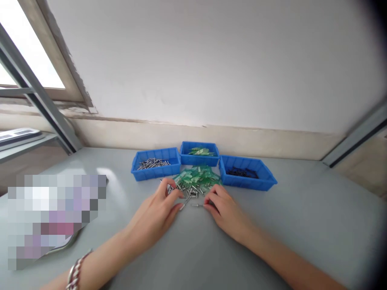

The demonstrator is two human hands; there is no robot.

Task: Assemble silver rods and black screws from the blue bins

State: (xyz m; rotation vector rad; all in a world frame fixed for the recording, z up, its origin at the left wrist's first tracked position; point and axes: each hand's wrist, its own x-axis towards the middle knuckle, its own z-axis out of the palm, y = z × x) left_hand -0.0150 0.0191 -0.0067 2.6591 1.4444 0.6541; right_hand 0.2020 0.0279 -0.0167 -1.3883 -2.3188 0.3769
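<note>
A loose heap of silvery pin-like metal pieces, which look like blind rivets [193,189], lies on the grey table between my hands. Green translucent plastic pieces [198,175] are piled just behind and partly over them. My left hand [161,207] curves round the heap's left side, fingers apart, its thumb tip touching or beside one slanting rivet [182,207]. My right hand [222,207] has thumb and fingertips pinched at the right end of a single rivet [197,205], which lies level in front of the heap.
Three blue bins stand behind the heap: the left bin [157,174] holds rivets, the middle bin [199,160] green pieces, the right bin [249,182] dark small parts. A blurred-out flat object [57,217] lies at left. Metal shelf posts [45,88] rise on both sides, before a wall.
</note>
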